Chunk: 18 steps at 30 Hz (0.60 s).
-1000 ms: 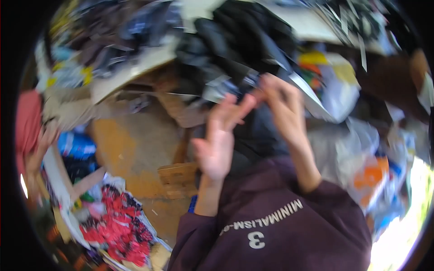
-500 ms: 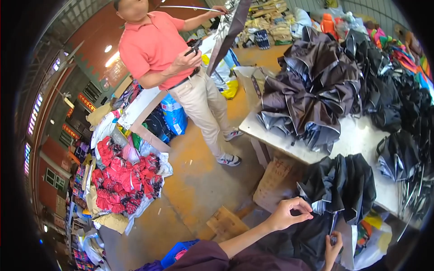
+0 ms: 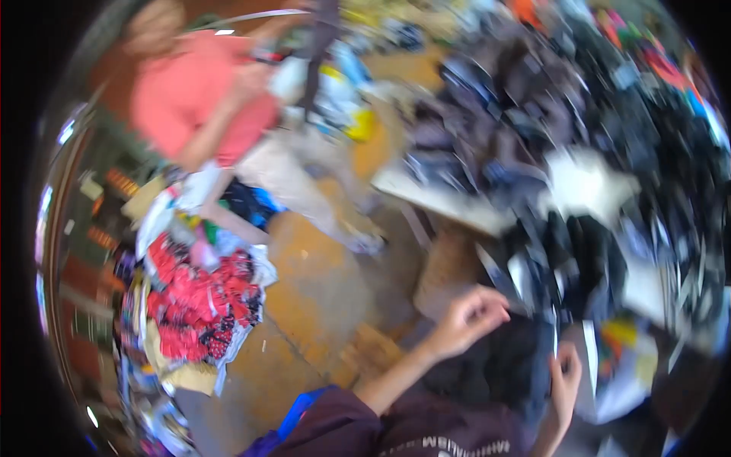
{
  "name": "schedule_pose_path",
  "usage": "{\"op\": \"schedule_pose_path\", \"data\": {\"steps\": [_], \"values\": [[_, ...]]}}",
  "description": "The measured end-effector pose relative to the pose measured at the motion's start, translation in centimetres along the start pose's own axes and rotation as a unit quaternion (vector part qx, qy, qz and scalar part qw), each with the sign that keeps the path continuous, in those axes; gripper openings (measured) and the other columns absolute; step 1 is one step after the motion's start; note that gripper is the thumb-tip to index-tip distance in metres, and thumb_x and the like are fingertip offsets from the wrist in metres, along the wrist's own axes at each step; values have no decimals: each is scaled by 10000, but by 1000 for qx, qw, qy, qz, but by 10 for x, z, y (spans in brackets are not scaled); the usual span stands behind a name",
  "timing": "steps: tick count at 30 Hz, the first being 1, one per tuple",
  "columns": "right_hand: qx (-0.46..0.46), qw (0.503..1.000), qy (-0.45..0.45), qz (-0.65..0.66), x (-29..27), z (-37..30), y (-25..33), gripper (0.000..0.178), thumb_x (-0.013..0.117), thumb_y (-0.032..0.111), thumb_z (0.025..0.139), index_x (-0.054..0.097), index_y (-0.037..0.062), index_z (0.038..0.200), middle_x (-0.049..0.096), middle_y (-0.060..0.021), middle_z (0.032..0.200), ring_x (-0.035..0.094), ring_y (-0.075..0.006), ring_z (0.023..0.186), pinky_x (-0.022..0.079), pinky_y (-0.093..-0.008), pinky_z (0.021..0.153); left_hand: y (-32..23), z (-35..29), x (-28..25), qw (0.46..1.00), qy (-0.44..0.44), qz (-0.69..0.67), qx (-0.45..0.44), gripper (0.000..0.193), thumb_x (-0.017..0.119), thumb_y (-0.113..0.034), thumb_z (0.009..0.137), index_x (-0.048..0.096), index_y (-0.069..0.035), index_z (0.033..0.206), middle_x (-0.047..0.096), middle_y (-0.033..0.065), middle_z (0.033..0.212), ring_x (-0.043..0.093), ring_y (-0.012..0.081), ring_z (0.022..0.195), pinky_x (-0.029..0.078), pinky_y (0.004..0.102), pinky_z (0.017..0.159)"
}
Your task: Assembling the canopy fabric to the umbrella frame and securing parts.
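A black umbrella [image 3: 590,263] with silvery lining hangs canopy up at the table's near edge, its folds loose. Below the canopy its thin metal shaft runs down to my right hand [image 3: 564,377], whose fingers are closed around the lower end. My left hand [image 3: 470,318] is just left of the canopy, thumb and fingertips drawn together in a pinch. Whether something small sits between those fingertips is lost in motion blur. Dark fabric [image 3: 487,373] lies beneath both hands.
Dark brown umbrellas [image 3: 518,107] are heaped on the white table [image 3: 438,199], with more black ones at right. A co-worker in a pink shirt [image 3: 205,99] stands across the aisle holding a dark umbrella. Red fabric bundles [image 3: 202,297] lie at left; a white bag [image 3: 628,388] is beside my right hand.
The whole view has swung and blurred, shifting the co-worker and table toward the upper left. My left hand has moved slightly left and up in the picture; my right hand keeps its hold.
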State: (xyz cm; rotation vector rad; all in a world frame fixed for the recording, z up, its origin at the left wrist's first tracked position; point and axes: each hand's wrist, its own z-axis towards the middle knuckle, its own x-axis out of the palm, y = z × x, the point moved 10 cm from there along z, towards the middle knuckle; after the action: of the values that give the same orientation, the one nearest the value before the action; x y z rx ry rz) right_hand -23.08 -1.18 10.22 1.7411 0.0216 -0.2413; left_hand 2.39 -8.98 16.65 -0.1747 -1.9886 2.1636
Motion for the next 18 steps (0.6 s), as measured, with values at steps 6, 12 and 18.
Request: {"op": "schedule_pose_path", "data": {"steps": [6,12,18], "values": [[58,996,44,53,23,18,24,233,681,149,916,633,24,1106,597,-7,866,456,-52,694,353,-182,625,14,2,-14,993,-50,98,-45,173,811,22,793,719,-11,935,728,60,813,671,127,729,532,236,723],[79,992,32,90,15,8,7,282,696,128,912,636,8,1161,621,-14,880,460,-39,682,340,-173,620,11,7,29,961,18,262,84,259,839,-8,734,702,-54,950,715,47,982,625,154,804,504,277,748],[76,992,29,95,12,0,-2,280,699,129,911,644,-2,1152,632,-21,869,463,-40,678,337,-170,619,27,32,77,845,60,461,264,328,812,-52,731,690,-103,1031,670,6,1109,600,202,940,466,322,866]]}}
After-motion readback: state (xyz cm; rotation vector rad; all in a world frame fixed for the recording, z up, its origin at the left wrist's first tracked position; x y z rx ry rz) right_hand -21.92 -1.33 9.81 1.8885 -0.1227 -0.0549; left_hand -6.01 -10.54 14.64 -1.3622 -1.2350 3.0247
